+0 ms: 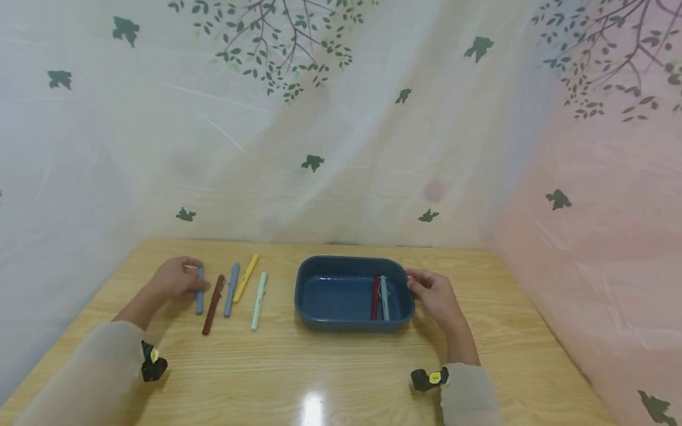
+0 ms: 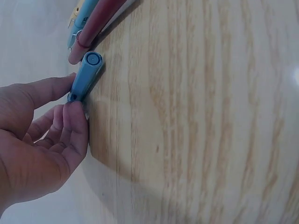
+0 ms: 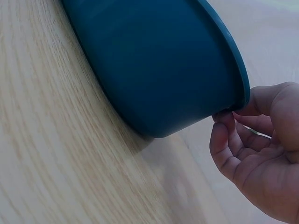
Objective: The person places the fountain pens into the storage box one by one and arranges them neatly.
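Observation:
At the far left of the table my left hand (image 1: 177,279) pinches a blue pen (image 1: 199,303) between thumb and fingers. In the left wrist view the round end of this blue pen (image 2: 87,74) points away from the fingers, close over the wood. My right hand (image 1: 436,297) grips the right rim of a dark blue rectangular box (image 1: 341,325), thumb and fingertips at its edge. Inside the box, toward its right end, a red pen (image 1: 375,299) and a light blue pen (image 1: 385,300) lie side by side.
Right of the left hand lie a dark red pen (image 1: 213,306), a second blue pen (image 1: 231,291), a yellow pen (image 1: 246,278) and a pale green pen (image 1: 259,302). A printed curtain (image 1: 362,195) stands behind the wooden table (image 1: 256,378) and along its sides.

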`<action>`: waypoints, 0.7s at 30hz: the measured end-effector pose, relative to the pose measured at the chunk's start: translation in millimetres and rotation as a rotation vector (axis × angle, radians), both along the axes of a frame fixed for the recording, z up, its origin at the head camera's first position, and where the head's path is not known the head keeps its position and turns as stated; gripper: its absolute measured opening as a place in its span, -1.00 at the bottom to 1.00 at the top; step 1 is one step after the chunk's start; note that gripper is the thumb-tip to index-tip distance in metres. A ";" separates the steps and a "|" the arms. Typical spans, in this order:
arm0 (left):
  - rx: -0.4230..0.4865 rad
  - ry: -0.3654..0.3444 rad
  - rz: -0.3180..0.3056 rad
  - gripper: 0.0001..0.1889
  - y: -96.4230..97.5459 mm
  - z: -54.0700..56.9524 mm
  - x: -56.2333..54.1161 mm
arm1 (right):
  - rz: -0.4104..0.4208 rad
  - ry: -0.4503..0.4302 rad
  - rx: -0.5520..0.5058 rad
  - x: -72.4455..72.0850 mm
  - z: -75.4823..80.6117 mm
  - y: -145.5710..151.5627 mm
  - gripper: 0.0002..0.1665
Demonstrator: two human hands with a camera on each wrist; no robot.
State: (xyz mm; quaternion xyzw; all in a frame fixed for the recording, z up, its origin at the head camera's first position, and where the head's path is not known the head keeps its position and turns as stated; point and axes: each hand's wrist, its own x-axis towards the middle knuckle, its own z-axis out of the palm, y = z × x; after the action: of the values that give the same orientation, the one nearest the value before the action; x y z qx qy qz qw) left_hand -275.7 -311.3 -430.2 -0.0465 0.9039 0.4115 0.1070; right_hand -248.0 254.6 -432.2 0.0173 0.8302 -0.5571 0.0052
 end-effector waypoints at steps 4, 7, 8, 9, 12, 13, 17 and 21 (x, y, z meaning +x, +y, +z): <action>-0.025 0.008 0.004 -0.16 -0.8 -0.7 -0.1 | 0.000 -0.007 -0.002 0.5 0.7 -1.3 -0.61; -0.051 0.013 0.005 -0.15 1.4 1.5 1.1 | 0.000 -0.013 0.003 1.2 1.5 -1.8 -0.60; -0.056 0.015 0.005 -0.15 2.1 2.3 1.4 | 0.002 -0.014 0.005 1.5 1.7 -1.9 -0.60; -0.058 0.017 0.005 -0.15 3.0 3.3 1.9 | 0.003 -0.014 0.007 1.6 2.1 -2.1 -0.60; -0.048 0.012 0.016 -0.17 5.3 5.7 3.6 | 0.005 -0.015 0.003 2.3 2.6 -1.8 -0.60; -0.043 0.010 0.019 -0.17 5.5 5.9 3.8 | 0.006 -0.016 0.002 2.3 2.8 -1.7 -0.60; -0.028 -0.005 0.031 -0.19 4.7 5.7 3.6 | 0.002 -0.019 -0.002 1.7 3.1 -1.3 -0.61; -0.019 -0.004 0.032 -0.20 1.5 6.5 3.8 | 0.013 -0.012 -0.008 1.6 2.5 -1.4 -0.61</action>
State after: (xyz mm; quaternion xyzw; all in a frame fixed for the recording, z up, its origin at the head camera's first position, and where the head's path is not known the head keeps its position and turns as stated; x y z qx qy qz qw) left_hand -271.8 -309.8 -423.8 -0.0629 0.9066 0.4047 0.1015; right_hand -246.4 253.1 -429.7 0.0154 0.8280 -0.5603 0.0136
